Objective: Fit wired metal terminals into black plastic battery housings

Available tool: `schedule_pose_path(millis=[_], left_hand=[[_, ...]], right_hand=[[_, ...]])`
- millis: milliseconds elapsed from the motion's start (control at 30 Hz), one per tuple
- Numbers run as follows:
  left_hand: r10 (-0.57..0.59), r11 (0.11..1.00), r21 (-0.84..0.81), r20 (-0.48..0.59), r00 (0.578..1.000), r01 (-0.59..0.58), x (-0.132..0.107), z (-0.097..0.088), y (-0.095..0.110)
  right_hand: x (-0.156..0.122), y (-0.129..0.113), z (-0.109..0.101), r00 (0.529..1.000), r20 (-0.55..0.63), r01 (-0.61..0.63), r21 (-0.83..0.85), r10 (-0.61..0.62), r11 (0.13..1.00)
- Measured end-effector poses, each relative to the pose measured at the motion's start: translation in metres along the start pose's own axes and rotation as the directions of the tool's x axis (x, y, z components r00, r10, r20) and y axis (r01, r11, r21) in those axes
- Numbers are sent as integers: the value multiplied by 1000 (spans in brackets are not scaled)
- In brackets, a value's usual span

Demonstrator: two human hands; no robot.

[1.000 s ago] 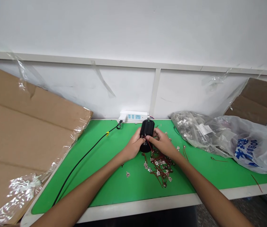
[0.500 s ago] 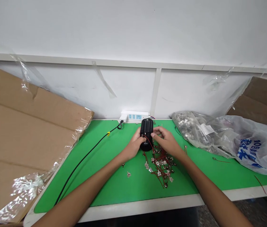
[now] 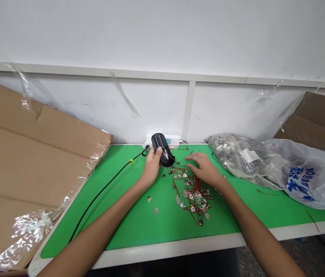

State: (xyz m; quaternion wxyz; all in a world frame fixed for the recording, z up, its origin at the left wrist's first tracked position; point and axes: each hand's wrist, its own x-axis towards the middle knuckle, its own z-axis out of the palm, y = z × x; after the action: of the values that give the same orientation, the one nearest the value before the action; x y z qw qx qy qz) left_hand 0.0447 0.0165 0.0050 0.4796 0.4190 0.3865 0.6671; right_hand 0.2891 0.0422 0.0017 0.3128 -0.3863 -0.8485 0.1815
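My left hand grips a black plastic battery case with long slots, thumb across its front. The case is tilted and held above the table, with a thin red wire hanging off its lower right side. To its right, my right hand is apart from the case, thumb and fingers spread with nothing between them. Beneath and in front of that hand lies a loose pile of round metal battery contacts with red wires. Two single contacts lie left of the pile.
A white power strip stands against the wall, and a black cable runs from it toward the front left. Cardboard leans at left. Clear plastic bags with metal parts and a white bag lie at right on the green mat.
The battery case has moved left and slightly up in my left hand and is now tilted. My right hand has let go of it and opened to its right.
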Motion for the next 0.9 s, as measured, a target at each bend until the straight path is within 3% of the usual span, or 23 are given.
schedule_pose_path(millis=[200,400,600,733,900], left_hand=[[11,1000,7,-18,1000,-11,7,-7,-10],[-52,998,-47,-5,999,52,10,-14,-14],[-35,999,-28,-65,997,33,14,-18,-21],[-18,1000,1,-93,996,18,15,-17,-25],[-25,999,34,-99,995,28,12,-12,-21]], right_hand=[[8,10,29,999,30,-27,-69,29,997],[14,15,27,999,33,-39,-36,40,999],[6,-10,24,999,12,41,8,-41,999],[7,-17,33,995,75,62,15,-63,998],[10,-10,41,992,117,33,25,-36,999]])
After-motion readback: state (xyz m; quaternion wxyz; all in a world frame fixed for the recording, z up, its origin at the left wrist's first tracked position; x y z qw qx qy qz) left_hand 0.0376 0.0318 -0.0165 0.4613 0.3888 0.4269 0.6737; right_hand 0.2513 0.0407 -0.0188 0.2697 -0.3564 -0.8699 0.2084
